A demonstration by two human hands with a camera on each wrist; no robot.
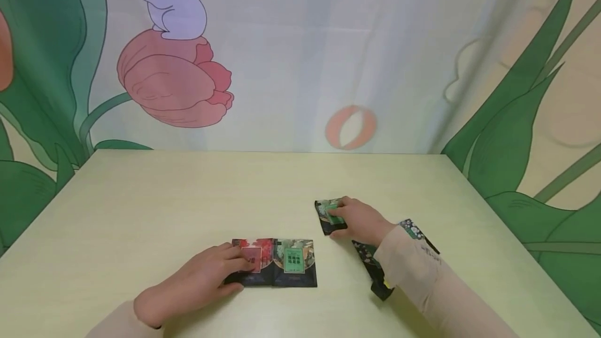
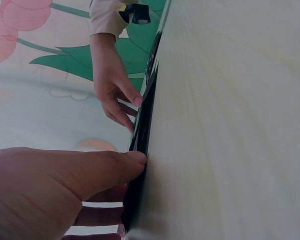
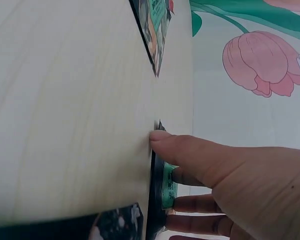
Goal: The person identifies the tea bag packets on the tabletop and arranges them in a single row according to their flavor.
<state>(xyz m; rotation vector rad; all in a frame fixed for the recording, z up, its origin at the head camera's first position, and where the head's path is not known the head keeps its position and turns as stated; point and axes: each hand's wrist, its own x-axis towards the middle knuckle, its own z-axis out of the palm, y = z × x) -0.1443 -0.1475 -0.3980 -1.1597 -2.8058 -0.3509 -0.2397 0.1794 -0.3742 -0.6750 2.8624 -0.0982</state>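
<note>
On the table two flat tea sachets lie side by side, a red-patterned one [image 1: 263,255] and a green-labelled one [image 1: 294,262]. My left hand [image 1: 206,275] rests on the red one, fingers over its top and thumb along its near edge. Farther back and to the right, my right hand [image 1: 363,220] holds another green-labelled sachet [image 1: 324,215] by its right side. In the right wrist view the thumb is at this sachet's edge [image 3: 156,185] and the fingers lie over its printed face.
Beneath the right forearm lies a black floral packet [image 1: 368,265], partly hidden by the sleeve [image 1: 413,265]. Behind the pale wooden table [image 1: 211,181] hangs a curtain [image 1: 281,67] printed with tulips, leaves and a white animal.
</note>
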